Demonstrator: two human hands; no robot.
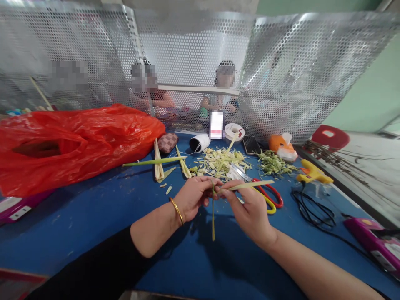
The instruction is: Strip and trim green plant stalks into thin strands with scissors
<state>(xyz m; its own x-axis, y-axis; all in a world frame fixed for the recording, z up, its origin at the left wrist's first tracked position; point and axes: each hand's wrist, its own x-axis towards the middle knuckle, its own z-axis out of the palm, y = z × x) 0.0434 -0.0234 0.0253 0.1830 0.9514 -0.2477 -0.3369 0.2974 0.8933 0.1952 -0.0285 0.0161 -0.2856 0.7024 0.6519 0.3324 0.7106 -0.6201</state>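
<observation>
My left hand pinches a narrow green leaf strip, whose free end hangs down toward the blue table. Close beside it, my right hand is closed on a pale leaf strip that sticks out to the right. The two strips meet between my fingertips, where the join is partly hidden. Just beyond my hands lies a heap of cut leaf pieces. Scissors with red and yellow handles rest behind my right hand, their blades pointing to the heap.
A red plastic bag covers the left side. Leaf stalks, a ribbon roll, a dark phone, a tissue pack and a yellow glue gun with its cord lie around. A perforated screen stands behind, people beyond it.
</observation>
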